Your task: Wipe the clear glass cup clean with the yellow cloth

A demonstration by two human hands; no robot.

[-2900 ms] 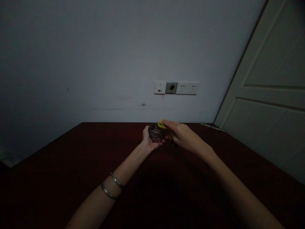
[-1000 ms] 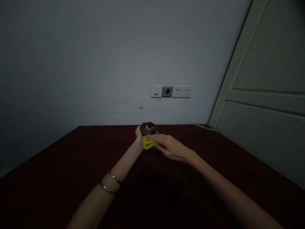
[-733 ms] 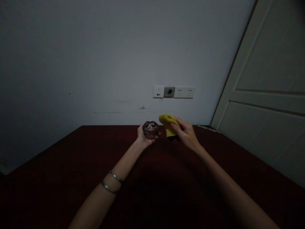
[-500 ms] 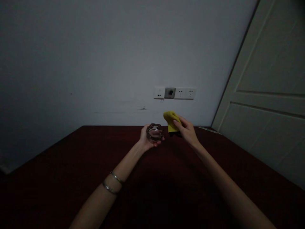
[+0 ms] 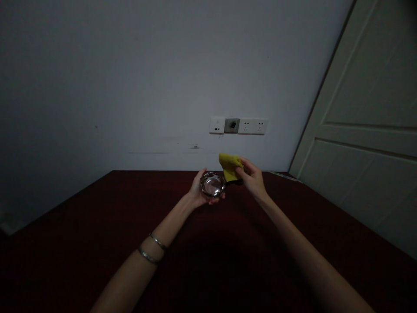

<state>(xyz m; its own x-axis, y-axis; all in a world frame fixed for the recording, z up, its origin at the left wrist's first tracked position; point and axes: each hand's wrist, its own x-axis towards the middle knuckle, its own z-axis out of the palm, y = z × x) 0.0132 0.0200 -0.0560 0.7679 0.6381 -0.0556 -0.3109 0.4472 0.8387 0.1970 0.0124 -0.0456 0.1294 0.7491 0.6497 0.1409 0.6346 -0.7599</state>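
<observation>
My left hand (image 5: 196, 191) is closed round a small clear glass bowl (image 5: 213, 185), perhaps an ashtray, with its hollow facing me. The thumb lies along the upper left rim, and the fingertips show below it. Just right of the bowl, my right hand (image 5: 253, 177) pinches a folded yellow cloth (image 5: 229, 166) with a dark lower edge. The cloth hangs beside the bowl's upper right rim; whether the two touch I cannot tell. Both hands are above the dark red tabletop (image 5: 156, 204).
Beyond the table's far edge rises a pale wall (image 5: 163, 87) with a row of sockets and switches (image 5: 239, 125). A light panelled door (image 5: 361, 143) stands along the right side. A thin patterned strip (image 5: 286, 177) lies near the far right corner.
The glass bowl has tilted so more of its inside faces me. My right hand has brought the yellow cloth slightly left, nearer the bowl.
</observation>
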